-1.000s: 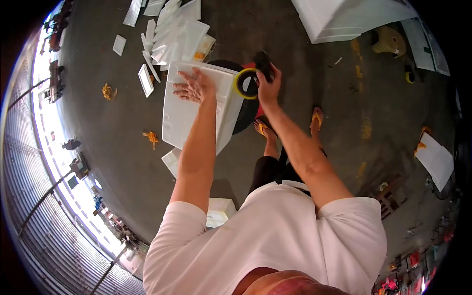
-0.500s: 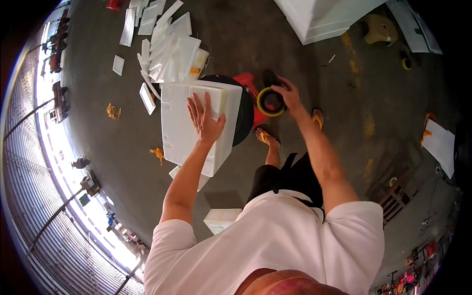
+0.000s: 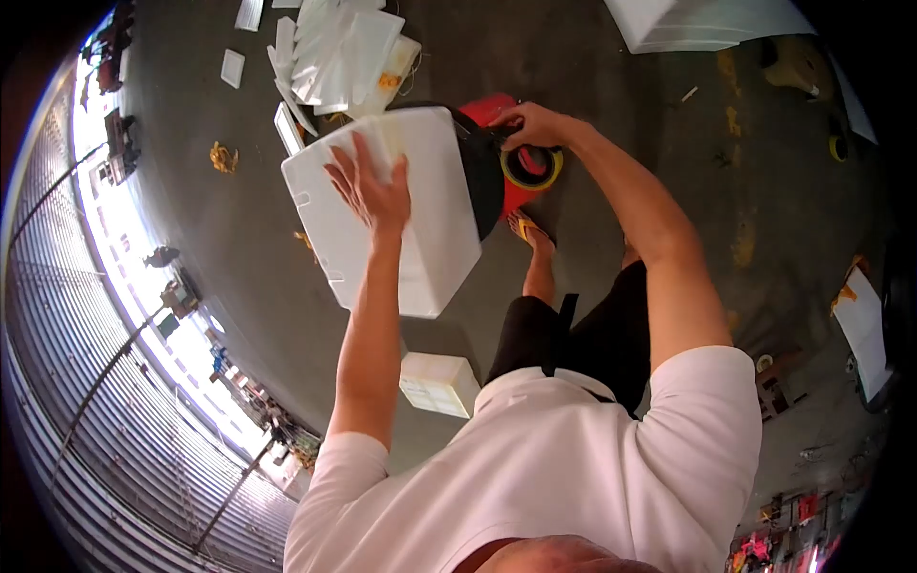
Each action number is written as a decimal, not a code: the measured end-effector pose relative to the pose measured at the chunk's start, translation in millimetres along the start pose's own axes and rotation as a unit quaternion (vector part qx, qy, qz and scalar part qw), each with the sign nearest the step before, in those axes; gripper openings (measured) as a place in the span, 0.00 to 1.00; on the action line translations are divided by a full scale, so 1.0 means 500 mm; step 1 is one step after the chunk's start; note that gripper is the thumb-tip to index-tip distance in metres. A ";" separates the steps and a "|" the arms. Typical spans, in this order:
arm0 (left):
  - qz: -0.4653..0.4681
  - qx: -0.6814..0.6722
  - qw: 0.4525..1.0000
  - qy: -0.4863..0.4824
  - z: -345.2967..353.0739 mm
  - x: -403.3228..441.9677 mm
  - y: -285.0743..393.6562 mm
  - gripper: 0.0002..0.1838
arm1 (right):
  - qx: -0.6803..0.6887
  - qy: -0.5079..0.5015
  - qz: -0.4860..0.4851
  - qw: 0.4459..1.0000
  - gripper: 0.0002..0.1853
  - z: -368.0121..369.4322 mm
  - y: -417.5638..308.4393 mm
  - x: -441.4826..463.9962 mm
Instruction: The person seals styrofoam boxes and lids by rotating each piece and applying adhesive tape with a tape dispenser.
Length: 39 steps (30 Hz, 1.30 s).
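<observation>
My left hand [image 3: 368,191] lies with fingers spread on the upper face of a white foam box [image 3: 435,239]. The box sits tilted on a black round support [image 3: 485,177], with a red object [image 3: 514,198] beside it. At the box's far right edge, my right hand [image 3: 537,126] is closed around a tape dispenser [image 3: 515,176]. Its ring-shaped roll has a yellow rim and hangs just below the fingers. The dispenser's black part is partly covered by my hand, and I cannot tell whether it touches the box.
White foam lids [image 3: 330,57] are heaped beyond the box. A smaller white box [image 3: 439,384] stands on the floor near my left side. A large white box [image 3: 697,27] is at the upper right. Tangled orange scraps [image 3: 223,158] lie on the floor at left.
My right hand and the tape dispenser have come to the box's right edge from farther right. The box appears turned and tilted, and my left hand stays on it. The view has shifted.
</observation>
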<state>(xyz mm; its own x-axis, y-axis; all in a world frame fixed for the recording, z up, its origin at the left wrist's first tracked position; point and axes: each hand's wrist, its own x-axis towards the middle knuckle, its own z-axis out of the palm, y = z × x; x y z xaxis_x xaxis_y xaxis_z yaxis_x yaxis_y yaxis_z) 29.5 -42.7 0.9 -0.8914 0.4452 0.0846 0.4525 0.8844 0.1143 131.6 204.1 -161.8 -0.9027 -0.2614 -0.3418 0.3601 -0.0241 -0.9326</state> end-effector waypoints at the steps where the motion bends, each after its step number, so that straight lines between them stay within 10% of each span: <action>1: -0.077 -0.001 0.997 0.015 0.013 0.027 -0.004 0.44 | 0.040 0.005 -0.016 0.999 0.32 0.032 0.022 -0.034; 9: -0.430 -0.080 0.899 0.030 0.005 0.156 -0.052 0.48 | 0.098 0.046 -0.013 0.994 0.33 0.108 0.108 -0.144; 12: -0.318 -0.185 0.913 0.177 0.010 0.105 -0.041 0.47 | 0.070 0.021 0.011 0.997 0.32 0.039 0.069 -0.102; 14: 0.113 -0.102 0.986 0.071 0.042 -0.025 -0.102 0.48 | 0.032 -0.002 0.025 0.999 0.32 0.004 0.050 -0.092; 16: 0.304 0.030 0.928 -0.212 -0.107 -0.124 0.052 0.52 | -0.023 -0.049 0.051 0.997 0.31 -0.004 0.044 -0.095; 20: 0.231 -0.020 0.963 -0.136 -0.049 -0.097 0.060 0.53 | 0.160 0.029 0.014 0.987 0.31 0.047 0.108 -0.175; 27: -0.272 -0.029 0.961 0.029 0.001 0.121 0.075 0.55 | 0.143 0.155 -0.048 0.976 0.30 0.177 0.120 -0.212; 30: -0.263 -0.171 0.941 0.124 0.013 0.146 0.006 0.56 | 0.210 0.162 -0.065 0.962 0.29 0.080 0.069 -0.098; 34: 0.239 -0.033 0.969 -0.061 -0.018 0.030 -0.031 0.50 | 0.146 0.177 -0.069 0.971 0.30 0.002 0.009 0.003; 39: 0.023 -0.037 0.999 -0.013 -0.005 0.068 -0.016 0.49 | 0.190 0.065 -0.014 0.980 0.32 0.124 0.065 -0.107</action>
<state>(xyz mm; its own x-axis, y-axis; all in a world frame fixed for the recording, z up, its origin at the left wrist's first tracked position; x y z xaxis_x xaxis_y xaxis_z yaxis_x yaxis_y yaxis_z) -4.3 -35.0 5.5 -0.8694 0.4898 0.0649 0.4929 0.8506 0.1831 205.9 157.5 -166.7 -0.9273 -0.1300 -0.3511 0.3733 -0.3931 -0.8403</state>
